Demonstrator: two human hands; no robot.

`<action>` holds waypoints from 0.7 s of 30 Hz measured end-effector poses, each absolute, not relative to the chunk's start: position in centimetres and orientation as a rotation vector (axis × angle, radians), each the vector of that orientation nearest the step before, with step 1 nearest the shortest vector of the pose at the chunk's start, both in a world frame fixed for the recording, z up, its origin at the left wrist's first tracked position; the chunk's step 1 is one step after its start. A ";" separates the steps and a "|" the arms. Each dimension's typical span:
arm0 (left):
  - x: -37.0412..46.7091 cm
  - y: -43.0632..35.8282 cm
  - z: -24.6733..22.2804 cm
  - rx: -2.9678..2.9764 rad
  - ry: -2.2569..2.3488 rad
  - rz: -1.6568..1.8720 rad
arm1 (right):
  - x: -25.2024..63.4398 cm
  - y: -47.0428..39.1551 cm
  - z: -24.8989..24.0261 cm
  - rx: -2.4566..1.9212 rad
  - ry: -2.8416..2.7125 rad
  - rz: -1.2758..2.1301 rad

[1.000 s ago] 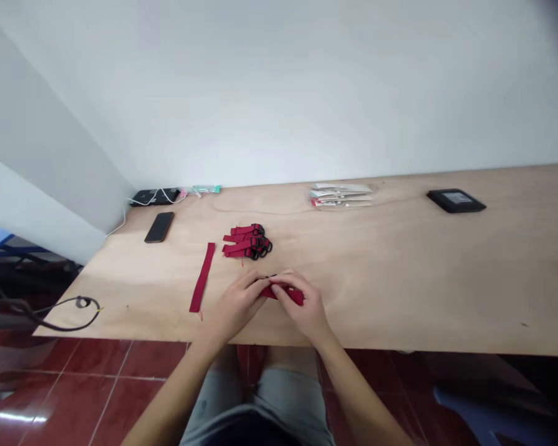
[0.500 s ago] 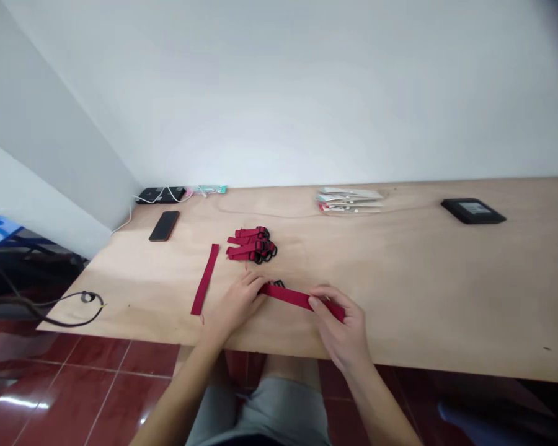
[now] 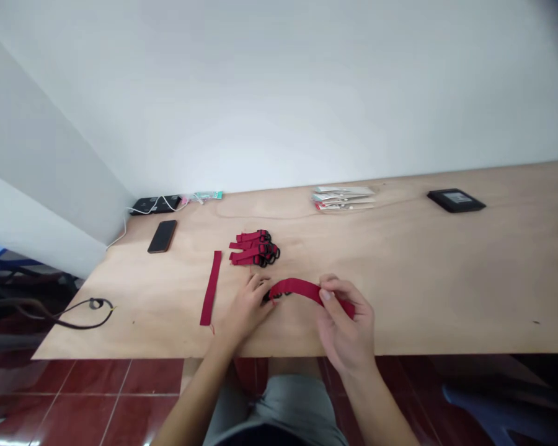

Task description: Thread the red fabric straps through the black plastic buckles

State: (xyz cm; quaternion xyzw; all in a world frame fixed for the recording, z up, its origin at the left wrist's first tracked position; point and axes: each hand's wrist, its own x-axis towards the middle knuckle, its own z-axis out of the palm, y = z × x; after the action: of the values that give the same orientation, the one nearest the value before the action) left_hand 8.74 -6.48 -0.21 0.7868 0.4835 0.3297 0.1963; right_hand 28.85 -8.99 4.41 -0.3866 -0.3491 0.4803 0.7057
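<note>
R hand (image 3: 348,328) grip clamped on red strap (image 3: 300,286), nearside of strap pile (image 3: 252,253). L hand (image 3: 248,308) by blk buckle (image 3: 266,296) (can't tell grip).

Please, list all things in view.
Held strap: one, red, centre
Flat strip: one, red, left of strap
Piled straps: several, red, beyond strap
Buckles: several, black, on pile
Phone: one, black, left
Device: one, black, far left
Cord: one, white, over device
Packet: one, teal, beside device
Sachets: several, whitish, at back
Box: one, black, right
Cable: count unclear, black, left edge
Table: one, light brown, centre
Wall: one, white, behind
Floor tiles: several, red, below
Furniture parts: two, blue, either side
Shorts: one, grey, below
Left hand: one, centre
Right hand: one, holding strap
</note>
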 end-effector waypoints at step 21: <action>4.2 -12.1 2.1 0.709 1.283 1.666 | 22.9 -11.8 0.2 -0.886 -1.740 0.914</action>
State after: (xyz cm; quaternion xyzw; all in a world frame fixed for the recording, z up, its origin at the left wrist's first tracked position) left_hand 4.18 -12.14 2.11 0.2863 0.5176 0.6723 0.4451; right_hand 22.88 -11.81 0.17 -0.3622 -0.7110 0.3734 0.4731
